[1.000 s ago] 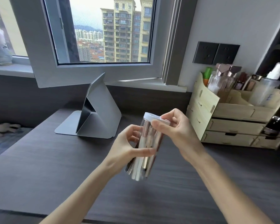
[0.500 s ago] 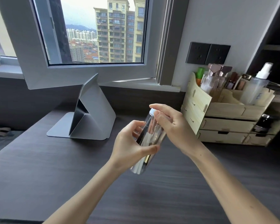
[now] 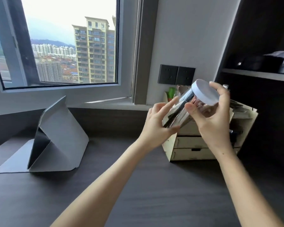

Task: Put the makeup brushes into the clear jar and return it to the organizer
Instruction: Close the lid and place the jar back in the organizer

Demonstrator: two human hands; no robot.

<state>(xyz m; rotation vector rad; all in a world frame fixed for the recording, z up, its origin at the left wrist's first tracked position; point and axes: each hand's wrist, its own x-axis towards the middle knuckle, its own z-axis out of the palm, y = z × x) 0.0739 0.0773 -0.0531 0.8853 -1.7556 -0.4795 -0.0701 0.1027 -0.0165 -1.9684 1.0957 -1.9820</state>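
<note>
Returning stage: the brushes are inside, the lid is on, and what is left, by the look of it, is to set the jar into the organizer; filling seems done.
Desk: dark wood-grain top, nothing of the task lying loose on the part in view.
Organizer: pale wooden box with drawers, standing at the back right of the desk, partly hidden behind the hands; which compartment is free cannot be told.
Clear jar: held in the air, tilted, just in front of and above the organizer, not yet resting on it.
Lid: white, round, closing the upper right end.
Makeup brushes: dark and pale handles lying along the jar's length, blurred through the wall.
Right hand: wrapped around the jar's upper part, thumb on the wall, fingers behind the lid.
Left hand: thumb under the lower end, fingers spread loosely; a light support, not a firm grip.
</note>
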